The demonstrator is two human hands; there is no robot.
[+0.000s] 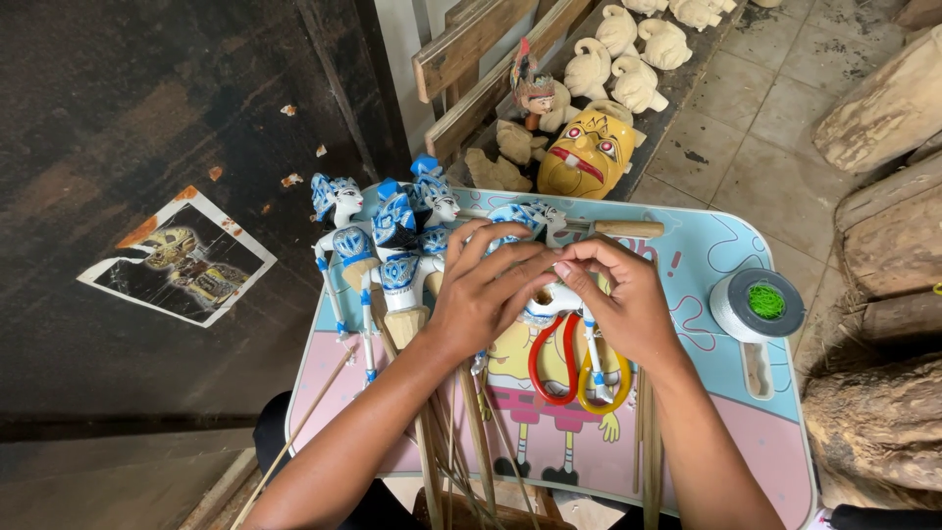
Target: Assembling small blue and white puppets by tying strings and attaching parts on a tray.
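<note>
Pinching a small blue-and-white puppet (pixel 535 231) between both hands, left hand (pixel 486 294) and right hand (pixel 618 294) closed on it above the lap tray (pixel 706 245); my thin grip could slip, snapping its delicate arm rods.

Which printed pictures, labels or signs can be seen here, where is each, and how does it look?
Printed picture: lying on the dark surface at left, four-sided, white border, dark with gold figures, torn orange corner.
Tray table: under the hands, rounded, light blue and pink with a cartoon print.
</note>
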